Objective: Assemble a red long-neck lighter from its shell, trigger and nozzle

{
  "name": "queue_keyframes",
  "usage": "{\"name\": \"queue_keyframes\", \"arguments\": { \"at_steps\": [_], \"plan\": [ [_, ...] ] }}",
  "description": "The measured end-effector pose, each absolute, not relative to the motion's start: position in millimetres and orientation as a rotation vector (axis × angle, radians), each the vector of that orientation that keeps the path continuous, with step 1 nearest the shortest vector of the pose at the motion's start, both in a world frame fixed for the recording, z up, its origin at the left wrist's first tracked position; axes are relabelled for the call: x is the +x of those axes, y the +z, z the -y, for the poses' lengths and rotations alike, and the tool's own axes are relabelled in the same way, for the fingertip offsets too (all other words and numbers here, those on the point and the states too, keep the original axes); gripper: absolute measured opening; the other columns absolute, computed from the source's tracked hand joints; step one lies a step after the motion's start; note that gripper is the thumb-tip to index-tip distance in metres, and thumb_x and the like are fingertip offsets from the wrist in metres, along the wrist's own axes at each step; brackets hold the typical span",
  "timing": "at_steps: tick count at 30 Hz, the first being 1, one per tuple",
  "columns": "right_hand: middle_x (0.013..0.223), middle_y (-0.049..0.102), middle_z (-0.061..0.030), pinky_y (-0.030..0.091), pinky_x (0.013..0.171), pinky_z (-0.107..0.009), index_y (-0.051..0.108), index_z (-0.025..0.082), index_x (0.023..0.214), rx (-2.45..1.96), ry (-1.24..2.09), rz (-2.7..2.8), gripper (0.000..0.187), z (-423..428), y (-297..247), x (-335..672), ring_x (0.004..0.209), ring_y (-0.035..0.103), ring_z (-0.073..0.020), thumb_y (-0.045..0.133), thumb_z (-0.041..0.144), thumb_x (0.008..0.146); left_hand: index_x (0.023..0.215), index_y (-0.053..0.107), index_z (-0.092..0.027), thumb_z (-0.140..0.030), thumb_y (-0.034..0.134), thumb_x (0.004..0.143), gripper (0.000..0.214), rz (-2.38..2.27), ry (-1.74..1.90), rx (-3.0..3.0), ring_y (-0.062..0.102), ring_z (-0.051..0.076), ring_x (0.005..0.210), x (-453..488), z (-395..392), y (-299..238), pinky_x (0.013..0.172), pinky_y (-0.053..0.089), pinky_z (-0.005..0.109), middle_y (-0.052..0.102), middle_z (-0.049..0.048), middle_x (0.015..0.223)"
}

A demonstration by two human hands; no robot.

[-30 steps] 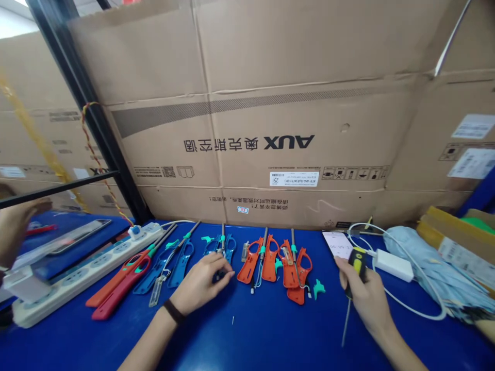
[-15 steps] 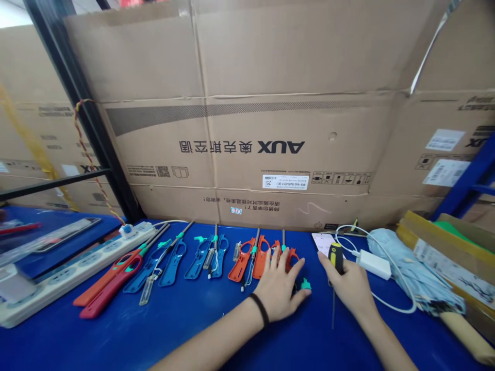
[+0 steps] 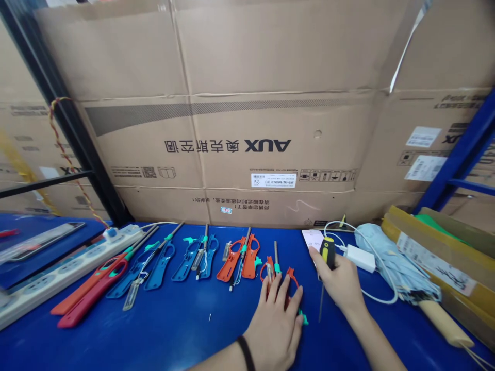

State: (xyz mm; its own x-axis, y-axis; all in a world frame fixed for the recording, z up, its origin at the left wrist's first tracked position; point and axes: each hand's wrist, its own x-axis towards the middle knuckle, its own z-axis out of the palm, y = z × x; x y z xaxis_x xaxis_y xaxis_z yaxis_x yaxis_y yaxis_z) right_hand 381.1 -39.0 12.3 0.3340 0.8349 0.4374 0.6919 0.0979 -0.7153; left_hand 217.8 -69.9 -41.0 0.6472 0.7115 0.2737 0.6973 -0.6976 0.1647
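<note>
Left hand lies open, fingers spread flat on an orange lighter casing just left of and nearer than the phone. Right hand is closed around a yellow-and-black screwdriver, its handle at the phone's right edge and its shaft pointing toward the person. A small teal part lies nearer than the phone, beside the left hand.

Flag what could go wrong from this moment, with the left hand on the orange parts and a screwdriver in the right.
1. The screwdriver shaft points down close to the left hand; a slip might jab the fingers.
2. The small teal piece lies loose by that hand and could be knocked away.
3. The right hand sits beside the charger and its cable; a snag might drag the phone.
</note>
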Motion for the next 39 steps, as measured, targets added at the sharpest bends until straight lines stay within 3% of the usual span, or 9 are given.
{"name": "queue_keyframes", "arguments": {
  "at_steps": [7, 13, 17, 21, 24, 28, 31, 33, 39],
  "plan": [
    [0.035, 0.048, -0.0003, 0.034, 0.041, -0.024, 0.041, 0.020, 0.037, -1.627, 0.226, 1.385, 0.051, 41, 13, 378, 0.036, 0.046, -0.0130, 0.052, 0.049, 0.078, 0.140, 0.029, -0.027, -0.043, 0.033, 0.093, 0.050, -0.954, 0.267, 3.000, 0.037, 0.031, 0.129, 181, 89, -44, 0.098, 0.038, 0.053, 0.040, 0.0129, 0.140],
    [0.034, 0.047, -0.0003, 0.035, 0.041, -0.024, 0.042, 0.020, 0.037, -1.570, 0.263, 1.402, 0.052, 42, 8, 372, 0.035, 0.045, -0.0123, 0.052, 0.050, 0.079, 0.141, 0.022, -0.032, -0.041, 0.034, 0.093, 0.051, -0.762, 0.284, 2.976, 0.030, 0.027, 0.133, 153, 87, -36, 0.105, 0.029, 0.052, 0.032, 0.0060, 0.146],
    [0.033, 0.044, 0.0009, 0.034, 0.039, -0.023, 0.041, 0.020, 0.037, -1.486, 0.284, 1.425, 0.053, 42, 3, 368, 0.034, 0.043, -0.0111, 0.052, 0.051, 0.080, 0.136, 0.033, -0.034, -0.041, 0.040, 0.091, 0.046, -0.739, 0.386, 2.900, 0.036, 0.026, 0.129, 149, 78, -15, 0.108, 0.018, 0.056, 0.041, 0.0016, 0.141],
    [0.035, 0.044, 0.0016, 0.034, 0.040, -0.022, 0.041, 0.019, 0.039, -1.368, 0.360, 1.435, 0.053, 43, 1, 368, 0.035, 0.043, -0.0102, 0.051, 0.048, 0.082, 0.109, 0.057, -0.028, -0.024, 0.041, 0.091, 0.024, -0.999, 0.649, 2.688, 0.050, 0.019, 0.111, 156, 69, 12, 0.105, 0.027, 0.046, 0.058, 0.0018, 0.118],
    [0.036, 0.043, 0.0021, 0.033, 0.041, -0.023, 0.042, 0.019, 0.040, -1.309, 0.416, 1.442, 0.052, 46, 3, 369, 0.035, 0.042, -0.0097, 0.049, 0.046, 0.084, 0.090, 0.060, -0.022, -0.028, 0.054, 0.085, 0.010, -0.967, 0.700, 2.673, 0.053, 0.018, 0.089, 166, 77, 7, 0.088, 0.038, 0.037, 0.061, 0.0019, 0.093],
    [0.038, 0.046, 0.0009, 0.036, 0.044, -0.024, 0.043, 0.019, 0.041, -1.301, 0.443, 1.409, 0.052, 49, 10, 369, 0.038, 0.045, -0.0107, 0.046, 0.047, 0.085, 0.090, 0.058, -0.024, -0.024, 0.062, 0.082, 0.008, -0.745, 0.689, 2.931, 0.052, 0.015, 0.077, 180, 95, -25, 0.082, 0.035, 0.033, 0.060, -0.0028, 0.082],
    [0.040, 0.050, -0.0004, 0.038, 0.048, -0.025, 0.042, 0.020, 0.042, -1.426, 0.452, 1.465, 0.050, 48, 15, 374, 0.041, 0.050, -0.0132, 0.044, 0.048, 0.084, 0.090, 0.059, -0.024, -0.031, 0.061, 0.083, 0.010, -0.662, 0.777, 2.911, 0.052, 0.014, 0.079, 184, 94, -32, 0.085, 0.032, 0.033, 0.060, -0.0029, 0.082],
    [0.039, 0.052, -0.0001, 0.039, 0.049, -0.026, 0.041, 0.021, 0.046, -1.616, 0.504, 1.567, 0.045, 45, 17, 380, 0.041, 0.053, -0.0150, 0.046, 0.048, 0.083, 0.087, 0.059, -0.022, -0.038, 0.058, 0.083, 0.017, -0.718, 0.879, 2.799, 0.052, 0.015, 0.081, 182, 85, -24, 0.086, 0.031, 0.035, 0.061, -0.0003, 0.083],
    [0.046, 0.059, 0.0003, 0.036, 0.047, -0.026, 0.047, 0.021, 0.085, -2.040, 0.665, 1.846, 0.030, 39, 4, 394, 0.043, 0.060, -0.0197, 0.045, 0.050, 0.083, 0.082, 0.060, -0.022, -0.026, 0.047, 0.088, 0.015, -1.248, 0.721, 2.575, 0.051, 0.018, 0.081, 160, 52, -3, 0.075, 0.032, 0.035, 0.062, 0.0000, 0.086]
  ]
}}
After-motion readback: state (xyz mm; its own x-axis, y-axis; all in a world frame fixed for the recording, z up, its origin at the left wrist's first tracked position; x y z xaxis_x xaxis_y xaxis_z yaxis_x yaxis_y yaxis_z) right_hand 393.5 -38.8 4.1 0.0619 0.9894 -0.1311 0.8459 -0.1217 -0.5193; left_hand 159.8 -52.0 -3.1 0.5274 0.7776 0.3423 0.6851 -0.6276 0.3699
